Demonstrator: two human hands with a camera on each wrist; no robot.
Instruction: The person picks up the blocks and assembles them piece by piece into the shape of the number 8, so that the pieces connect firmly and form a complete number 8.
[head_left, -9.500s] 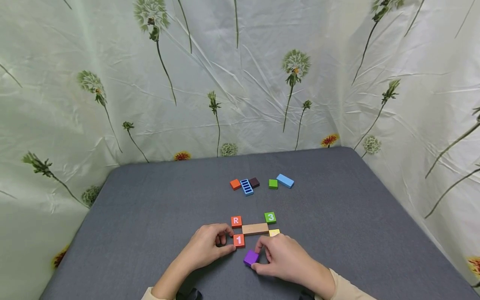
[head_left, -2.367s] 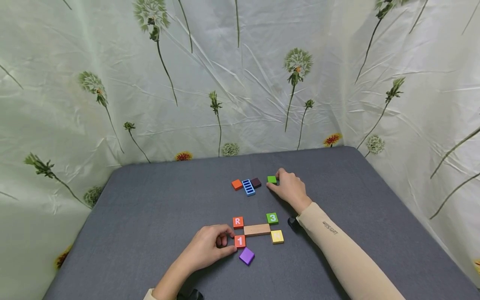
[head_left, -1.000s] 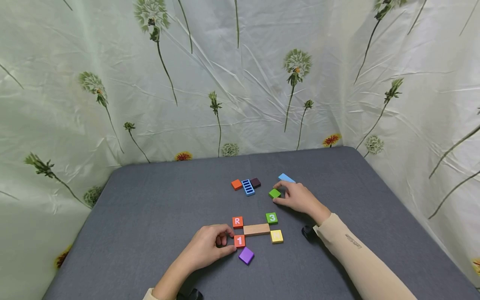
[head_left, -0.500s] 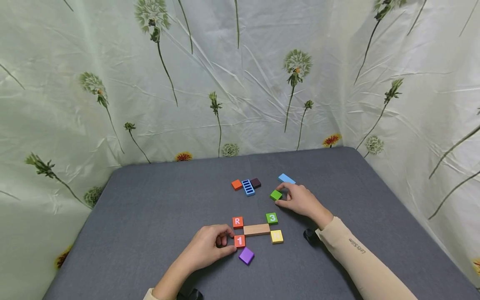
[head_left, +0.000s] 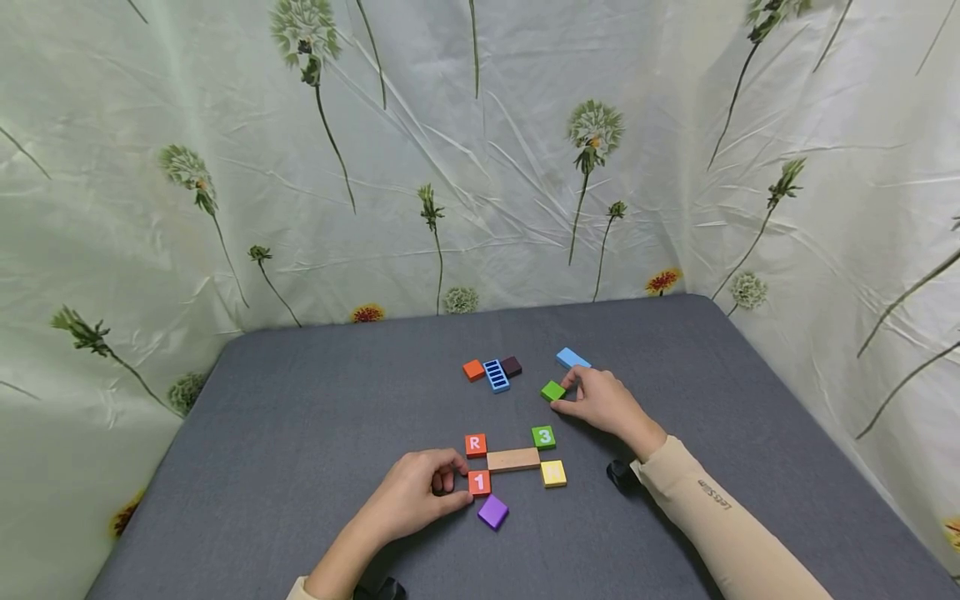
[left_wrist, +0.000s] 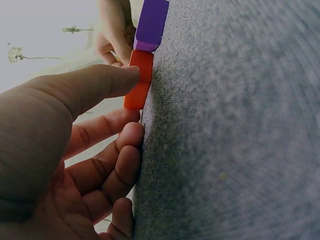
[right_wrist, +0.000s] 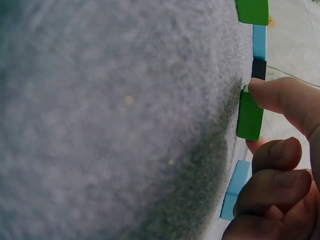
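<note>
My left hand (head_left: 420,487) rests on the table, thumb and index finger pinching the left side of a red block marked 1 (head_left: 479,482). In the left wrist view, the thumb lies against this red block (left_wrist: 138,92). A purple block (head_left: 493,512) sits at its near corner. Farther right, my right hand (head_left: 603,402) has thumb and index finger at two sides of a plain green block (head_left: 552,391) on the table. The right wrist view shows the thumb on one end of that green block (right_wrist: 250,115) and the index fingertip at the other.
Between the hands, a wooden plank (head_left: 513,460) lies among a red R block (head_left: 476,445), a green 3 block (head_left: 543,437) and a yellow block (head_left: 553,473). Behind are an orange block (head_left: 473,370), a blue grid block (head_left: 497,375), a dark block (head_left: 512,367) and a light blue block (head_left: 573,357).
Earlier my right hand let go of the purple block beside the 1 block. It then drew the green block from the back row nearer; in the last second block and hand barely shift. Left hand stays.
</note>
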